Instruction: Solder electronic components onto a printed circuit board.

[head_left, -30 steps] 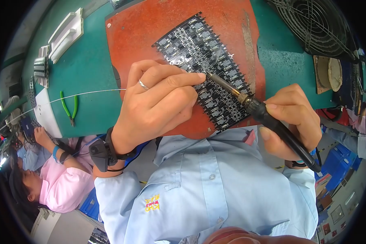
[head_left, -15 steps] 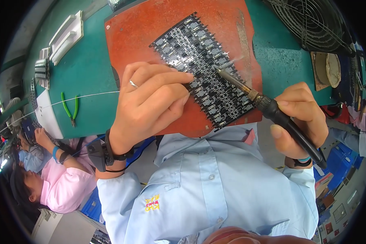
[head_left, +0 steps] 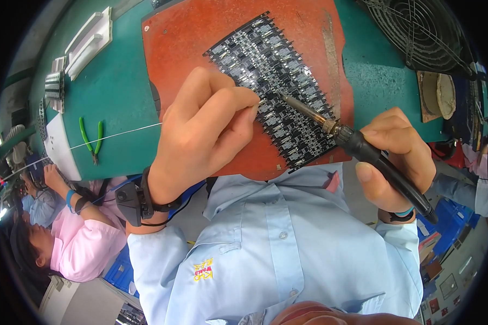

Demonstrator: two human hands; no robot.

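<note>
A black panel of small circuit boards (head_left: 301,142) lies tilted on a red-brown mat (head_left: 184,40). My right hand (head_left: 404,149) is wrapped round the black handle of a soldering iron (head_left: 386,169). The iron's metal tip points left onto the middle of the panel. Over the panel's left edge, my left hand (head_left: 203,127) is closed, thumb and forefinger pinched near the iron's tip. A thin silvery solder wire (head_left: 127,132) runs in from the left to this hand; its end at the fingertips is too small to make out.
Green-handled cutters (head_left: 92,141) lie on the green table at the left, with white holders (head_left: 89,46) beyond. A black fan with a wire guard (head_left: 412,32) stands at the far right, near a round tan pad (head_left: 445,96). A co-worker in pink (head_left: 87,244) sits at the left.
My left fingers have drawn together into a tighter pinch. The panel has shifted slightly away from me, and the iron's tip has moved a little left. Smoke beside the tip has thinned.
</note>
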